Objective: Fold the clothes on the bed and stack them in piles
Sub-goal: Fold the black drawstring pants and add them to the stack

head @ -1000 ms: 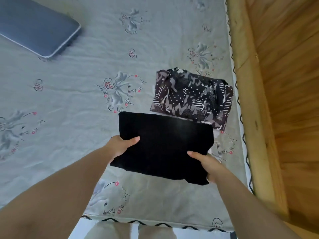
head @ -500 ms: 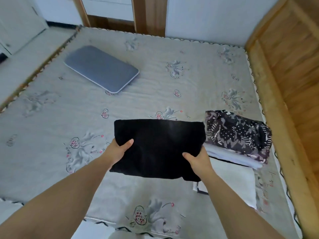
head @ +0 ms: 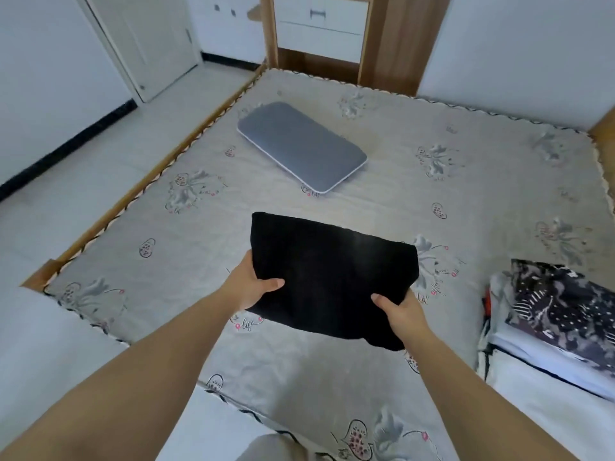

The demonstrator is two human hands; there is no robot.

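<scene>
Wide and mostly bare, the bed (head: pixel 382 211) leaves plenty of open room ahead and to the left; its wooden edge runs along the left, a wall closes the far side. Only a grey pad (head: pixel 301 146) lies mid-bed. At the right edge sits a pile (head: pixel 559 314) of folded clothes — much looks done. One black cloth (head: pixel 329 277), already folded, hangs above the bed — left hand (head: pixel 249 287) and right hand (head: pixel 401 311) each grip a near corner. Stacking it remains.
</scene>
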